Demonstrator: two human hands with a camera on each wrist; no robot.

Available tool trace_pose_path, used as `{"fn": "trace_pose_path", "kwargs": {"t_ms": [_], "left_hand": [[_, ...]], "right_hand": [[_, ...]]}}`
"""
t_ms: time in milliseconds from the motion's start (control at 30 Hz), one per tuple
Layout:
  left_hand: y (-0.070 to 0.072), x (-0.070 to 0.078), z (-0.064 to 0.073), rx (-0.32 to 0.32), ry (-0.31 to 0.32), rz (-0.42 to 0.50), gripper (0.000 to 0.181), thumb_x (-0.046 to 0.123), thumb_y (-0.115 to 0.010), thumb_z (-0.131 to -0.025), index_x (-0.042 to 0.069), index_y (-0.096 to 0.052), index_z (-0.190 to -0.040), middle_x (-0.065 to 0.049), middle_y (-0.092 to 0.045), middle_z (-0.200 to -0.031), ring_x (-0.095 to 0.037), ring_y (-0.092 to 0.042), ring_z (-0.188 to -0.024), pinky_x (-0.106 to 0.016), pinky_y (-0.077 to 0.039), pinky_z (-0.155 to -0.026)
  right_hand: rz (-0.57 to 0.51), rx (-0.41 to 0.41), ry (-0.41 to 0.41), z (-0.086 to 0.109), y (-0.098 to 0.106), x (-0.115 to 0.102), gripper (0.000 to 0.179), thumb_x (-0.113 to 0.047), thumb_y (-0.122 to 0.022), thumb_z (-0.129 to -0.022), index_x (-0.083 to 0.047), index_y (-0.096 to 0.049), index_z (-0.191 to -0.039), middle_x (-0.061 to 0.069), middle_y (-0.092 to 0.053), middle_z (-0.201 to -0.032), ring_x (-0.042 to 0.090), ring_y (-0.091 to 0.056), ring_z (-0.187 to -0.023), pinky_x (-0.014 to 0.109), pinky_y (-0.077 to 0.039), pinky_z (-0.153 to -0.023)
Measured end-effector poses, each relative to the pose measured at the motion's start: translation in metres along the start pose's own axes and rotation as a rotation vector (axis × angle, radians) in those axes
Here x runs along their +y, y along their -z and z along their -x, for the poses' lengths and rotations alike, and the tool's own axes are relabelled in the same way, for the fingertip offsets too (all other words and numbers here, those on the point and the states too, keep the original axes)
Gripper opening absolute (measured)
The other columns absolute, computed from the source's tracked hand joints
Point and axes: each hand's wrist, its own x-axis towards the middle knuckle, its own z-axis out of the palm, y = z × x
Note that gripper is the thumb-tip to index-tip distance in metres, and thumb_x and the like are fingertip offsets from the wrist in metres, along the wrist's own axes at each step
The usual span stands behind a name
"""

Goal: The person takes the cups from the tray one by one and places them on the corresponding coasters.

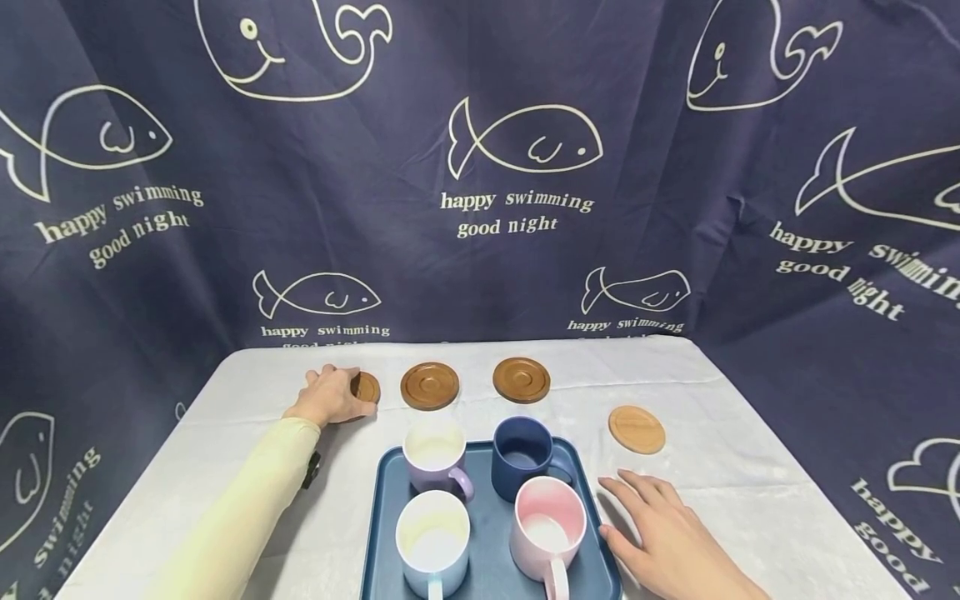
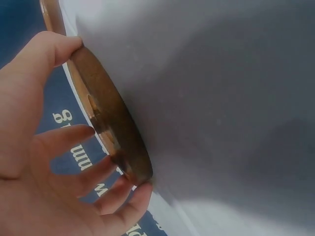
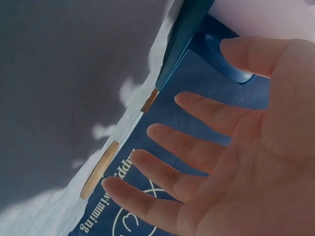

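Note:
At the far left of the table, my left hand (image 1: 327,397) grips a round brown wooden coaster (image 1: 367,388). In the left wrist view the thumb and fingertips hold this coaster (image 2: 115,110) by opposite edges, and it looks tilted by the camera's angle. My right hand (image 1: 671,533) is held beside the right edge of a blue tray (image 1: 489,537), fingers spread; the right wrist view shows nothing in its palm. On the tray stand a purple mug (image 1: 432,477), a navy mug (image 1: 516,482), a light blue mug (image 1: 432,570) and a pink mug (image 1: 531,550).
Two dark brown coasters (image 1: 430,386) (image 1: 522,380) lie along the back of the white-covered table (image 1: 307,517). A lighter wooden coaster (image 1: 637,429) lies right of the tray. A navy curtain (image 1: 517,275) with fish drawings hangs behind and at both sides.

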Motion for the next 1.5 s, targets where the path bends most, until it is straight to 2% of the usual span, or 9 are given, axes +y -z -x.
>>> {"fn": "trace_pose_path", "kwargs": {"t_ms": [267,533,1500], "left_hand": [[0.0,0.0001,-0.0008,-0.003,-0.014,-0.004,0.095,0.049,-0.082,-0.078,-0.005,-0.048,-0.148,-0.034,-0.052,-0.136,-0.051,-0.044,-0.114,-0.068,-0.045,-0.093],[0.0018,0.0028,0.0027,-0.017,-0.022,-0.016,0.095,0.049,-0.08,-0.082,-0.008,-0.045,-0.149,-0.035,-0.052,-0.138,-0.052,-0.045,-0.115,-0.067,-0.045,-0.095],[0.0037,0.0058,0.0069,-0.006,-0.006,0.001,0.093,0.047,-0.082,-0.078,-0.009,-0.047,-0.143,-0.034,-0.056,-0.129,-0.05,-0.046,-0.109,-0.066,-0.047,-0.09]], "right_hand": [[0.005,0.02,0.006,0.001,0.0011,0.0009,0.053,-0.037,-0.081,-0.084,-0.014,-0.069,-0.13,0.009,-0.067,-0.129,0.035,-0.061,-0.116,0.057,-0.053,-0.092],[-0.008,-0.023,-0.038,0.0011,0.0047,0.0011,0.052,-0.038,-0.08,-0.086,-0.015,-0.069,-0.132,0.01,-0.066,-0.132,0.036,-0.06,-0.119,0.059,-0.052,-0.093],[0.001,0.02,-0.017,0.0066,0.005,0.0033,0.053,-0.037,-0.081,-0.084,-0.014,-0.069,-0.131,0.009,-0.066,-0.13,0.035,-0.061,-0.118,0.057,-0.053,-0.092]]}}
